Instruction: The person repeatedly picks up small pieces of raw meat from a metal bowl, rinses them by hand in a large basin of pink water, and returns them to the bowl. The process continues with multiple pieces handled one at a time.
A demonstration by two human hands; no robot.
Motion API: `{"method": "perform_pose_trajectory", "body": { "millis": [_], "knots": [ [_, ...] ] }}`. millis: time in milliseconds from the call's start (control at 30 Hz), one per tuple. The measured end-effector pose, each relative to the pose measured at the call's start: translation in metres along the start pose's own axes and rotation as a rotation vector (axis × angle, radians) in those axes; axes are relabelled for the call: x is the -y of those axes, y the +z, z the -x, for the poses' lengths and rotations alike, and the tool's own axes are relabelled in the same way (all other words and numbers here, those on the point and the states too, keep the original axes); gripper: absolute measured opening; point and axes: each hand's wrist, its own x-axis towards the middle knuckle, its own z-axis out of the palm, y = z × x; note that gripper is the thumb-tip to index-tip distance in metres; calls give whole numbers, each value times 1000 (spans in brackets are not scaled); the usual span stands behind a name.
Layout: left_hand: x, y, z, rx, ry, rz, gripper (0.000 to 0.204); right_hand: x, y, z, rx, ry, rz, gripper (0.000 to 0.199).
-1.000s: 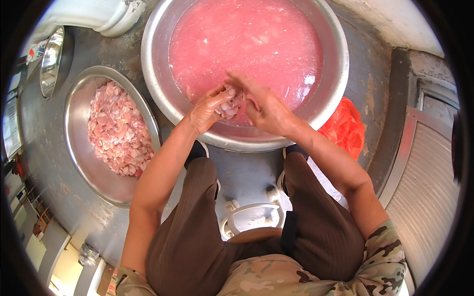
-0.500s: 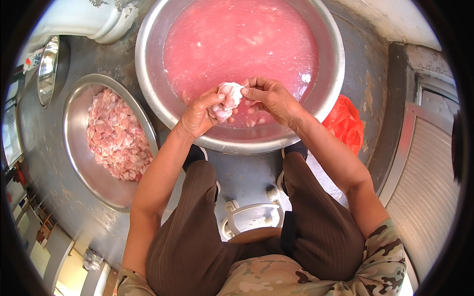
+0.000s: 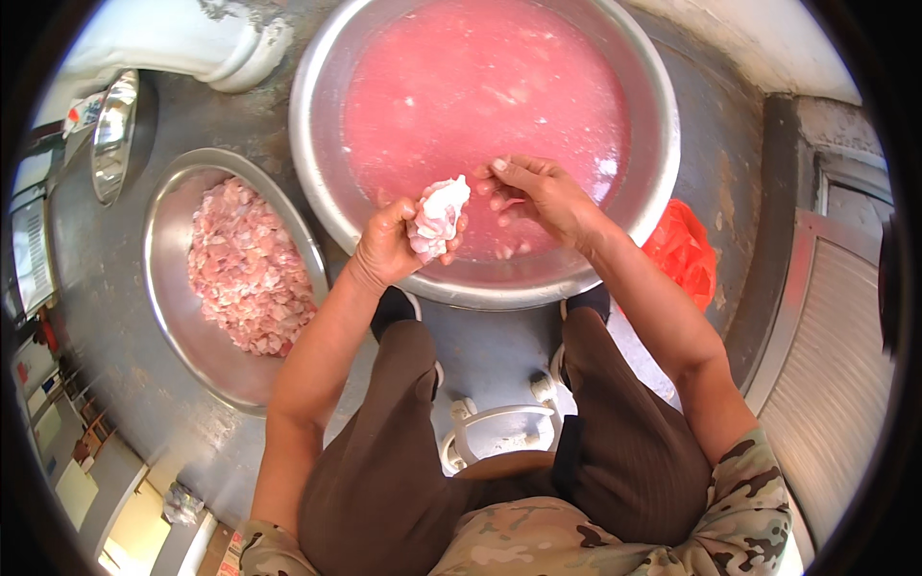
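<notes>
My left hand (image 3: 389, 242) is closed around a pale pink and white piece of raw meat (image 3: 440, 213), which looks like skin-on poultry. It is held above the near side of a large metal basin (image 3: 305, 125) of pinkish-red water (image 3: 480, 96). Just right of the meat and apart from it is my right hand (image 3: 547, 200), its fingers loosely bent and spread, with nothing visible in them. Pale pieces show dimly beneath the water's surface. To the left, a smaller metal bowl (image 3: 163, 278) holds a heap of raw meat pieces (image 3: 250, 264).
A red plastic bag (image 3: 684, 257) lies against the basin's right side. Another shiny metal bowl (image 3: 115, 139) leans at the upper left, near a white pipe (image 3: 240, 58). Between my legs is a white-framed stool (image 3: 504, 415). A ridged panel (image 3: 826, 336) stands at the right.
My right hand has let go of the meat and moved slightly right. The left hand keeps hold of the piece, now turned with its white side up. The whole view has shifted a little.
</notes>
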Motion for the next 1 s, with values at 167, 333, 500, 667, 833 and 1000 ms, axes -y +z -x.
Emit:
{"method": "perform_pose_trajectory", "body": {
  "millis": [167,333,500,667,833,1000],
  "knots": [
    [-27,7,51,-125,231,-216,56,-52,4,-50,-88,-419,1087,54],
    [-83,1,157,-1029,620,-1185,37,-73,23,-71,163,-223,1224,64],
    [-94,-55,208,-1670,384,-1918,43,-72,26,-73,363,-78,1054,58],
    [-71,-17,145,-1595,789,-2291,41,-46,22,-51,414,144,760,30],
    [-23,11,46,-718,441,-1471,32,-49,-2,-39,309,371,159,19],
    [11,9,-17,-294,-63,-1159,41,-45,-29,-20,303,432,-177,17]
  ]
}}
